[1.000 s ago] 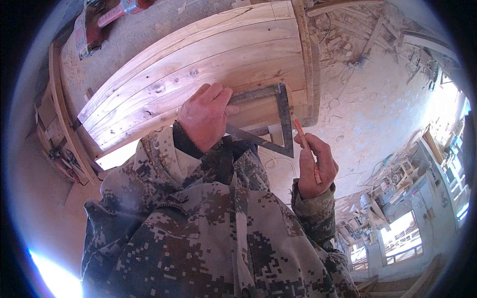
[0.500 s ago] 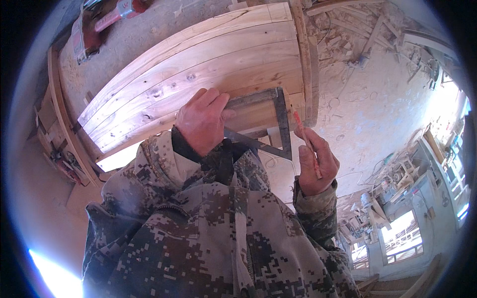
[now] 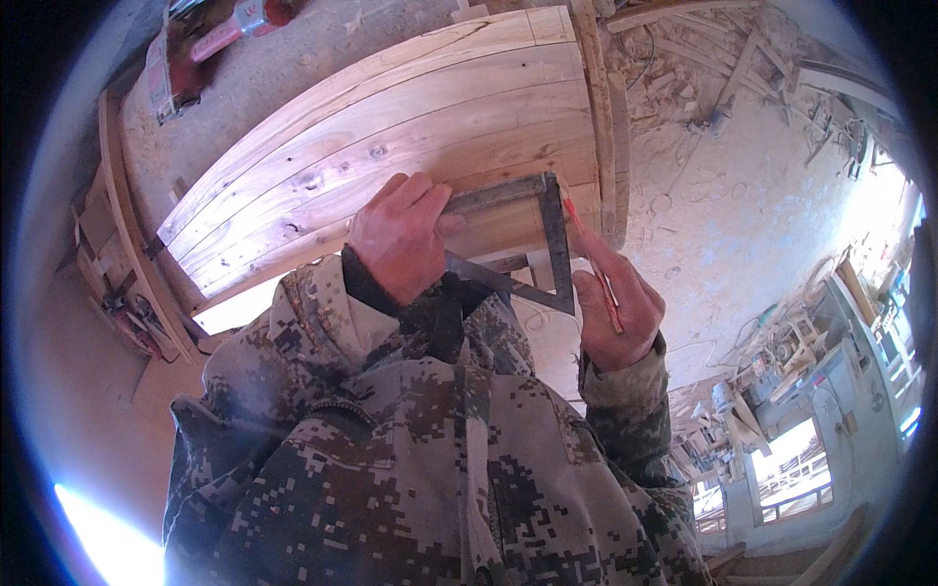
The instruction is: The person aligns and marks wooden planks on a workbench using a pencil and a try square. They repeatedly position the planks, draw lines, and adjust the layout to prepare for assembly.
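A metal triangular square point(image 3: 528, 244) is pressed flat against the near edge of a panel of pale wooden boards point(image 3: 410, 127) by the left hand point(image 3: 396, 234). A red pencil point(image 3: 591, 259) is gripped in the right hand point(image 3: 616, 313), its tip set beside the square's upright blade.

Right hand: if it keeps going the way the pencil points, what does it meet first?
Probably the wooden panel: the right hand aims its red pencil along the metal square; tip looks on or near the wood, depth unclear.

Camouflage jacket point(image 3: 430, 469) in a blocky digital pattern — olive, tan, dark brown and pale grey. Dark inner cuff at the left wrist, toward 11 o'clock; right sleeve point(image 3: 625, 410) ending at 3 o'clock — both hands bare, ungloved.
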The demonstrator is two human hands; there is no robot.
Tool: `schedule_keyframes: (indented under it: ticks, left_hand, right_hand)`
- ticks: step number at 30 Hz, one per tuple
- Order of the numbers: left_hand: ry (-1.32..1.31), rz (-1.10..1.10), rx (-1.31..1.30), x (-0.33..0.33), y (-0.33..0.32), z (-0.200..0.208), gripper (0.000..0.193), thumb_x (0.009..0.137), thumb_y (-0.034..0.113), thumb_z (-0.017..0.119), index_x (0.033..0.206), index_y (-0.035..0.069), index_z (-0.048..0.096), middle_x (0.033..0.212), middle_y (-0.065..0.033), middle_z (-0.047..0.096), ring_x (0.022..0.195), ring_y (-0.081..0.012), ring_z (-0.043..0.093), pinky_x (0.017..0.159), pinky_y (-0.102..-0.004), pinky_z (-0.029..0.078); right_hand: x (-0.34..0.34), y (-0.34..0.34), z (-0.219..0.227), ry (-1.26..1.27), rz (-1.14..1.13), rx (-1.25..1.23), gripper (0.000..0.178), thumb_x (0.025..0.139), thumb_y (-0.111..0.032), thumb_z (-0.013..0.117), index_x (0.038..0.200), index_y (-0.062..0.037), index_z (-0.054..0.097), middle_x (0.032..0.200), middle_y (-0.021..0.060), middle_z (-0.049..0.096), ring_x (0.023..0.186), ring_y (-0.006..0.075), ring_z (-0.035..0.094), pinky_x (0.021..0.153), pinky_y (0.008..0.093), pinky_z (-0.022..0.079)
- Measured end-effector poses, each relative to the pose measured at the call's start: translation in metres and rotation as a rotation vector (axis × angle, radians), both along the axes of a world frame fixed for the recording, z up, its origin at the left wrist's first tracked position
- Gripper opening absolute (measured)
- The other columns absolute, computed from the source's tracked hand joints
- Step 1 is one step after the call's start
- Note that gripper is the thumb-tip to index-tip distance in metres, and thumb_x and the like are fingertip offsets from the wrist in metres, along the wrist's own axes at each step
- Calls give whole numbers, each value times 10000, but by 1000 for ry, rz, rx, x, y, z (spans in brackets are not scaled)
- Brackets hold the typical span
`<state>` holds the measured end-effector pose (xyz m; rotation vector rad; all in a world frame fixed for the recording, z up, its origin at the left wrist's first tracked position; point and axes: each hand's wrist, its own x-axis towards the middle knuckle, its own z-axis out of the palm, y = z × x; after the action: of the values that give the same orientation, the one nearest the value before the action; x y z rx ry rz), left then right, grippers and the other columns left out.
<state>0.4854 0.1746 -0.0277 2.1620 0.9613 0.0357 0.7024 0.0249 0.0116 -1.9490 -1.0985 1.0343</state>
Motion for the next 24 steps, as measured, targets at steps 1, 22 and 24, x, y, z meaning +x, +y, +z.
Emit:
schedule_keyframes:
  ticks: [1,22,24]
  left_hand:
    - [3,-1,-2,0,0,0,317,775,88,783,1043,-38,669,945,-155,629,888,-368,628,740,-444,528]
    - [-55,22,94,-84,-44,55,507,920,287,711,1289,-37,587,1181,-230,615,1069,-405,596,935,-441,484]
    - [131,-81,374,-125,-47,52,772,842,396,773,1446,21,471,1297,-234,549,1207,-433,508,1024,-543,417]
  right_hand:
    - [1,-5,6,-3,10,-51,362,877,4,662,1238,29,663,1059,239,719,977,343,737,823,372,572]
    - [-59,-133,-15,424,-527,-91,142,1010,-109,576,1078,3,630,749,-25,576,685,59,527,623,230,439]
    - [-46,-160,-22,349,-686,-111,109,1002,-94,587,1050,-6,628,726,-35,564,668,56,516,611,222,426]
